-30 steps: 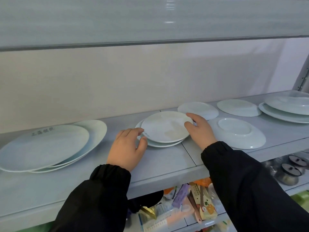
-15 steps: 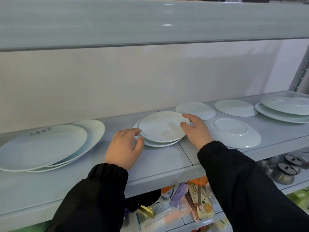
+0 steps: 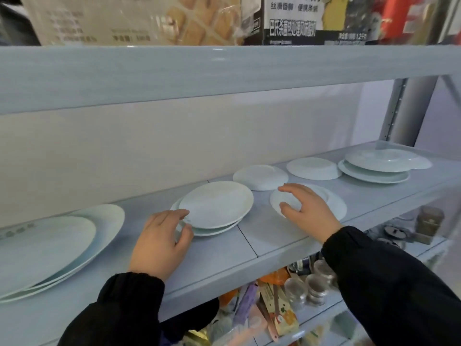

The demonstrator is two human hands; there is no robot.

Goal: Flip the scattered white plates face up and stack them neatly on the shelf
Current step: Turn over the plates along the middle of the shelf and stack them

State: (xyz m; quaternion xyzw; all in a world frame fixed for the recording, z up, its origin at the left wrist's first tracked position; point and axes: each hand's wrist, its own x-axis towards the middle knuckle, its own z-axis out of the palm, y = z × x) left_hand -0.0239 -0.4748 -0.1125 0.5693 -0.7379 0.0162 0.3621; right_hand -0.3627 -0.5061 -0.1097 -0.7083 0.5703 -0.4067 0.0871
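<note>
Right hand (image 3: 306, 211) is moving off plate stack (image 3: 219, 206), grip spreading open over face-down plate (image 3: 334, 207); left hand (image 3: 159, 243) is still pinching its rim.

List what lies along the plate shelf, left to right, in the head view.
Big plate pile → left hand → middle pile → first back plate → right hand → right pile.
</note>
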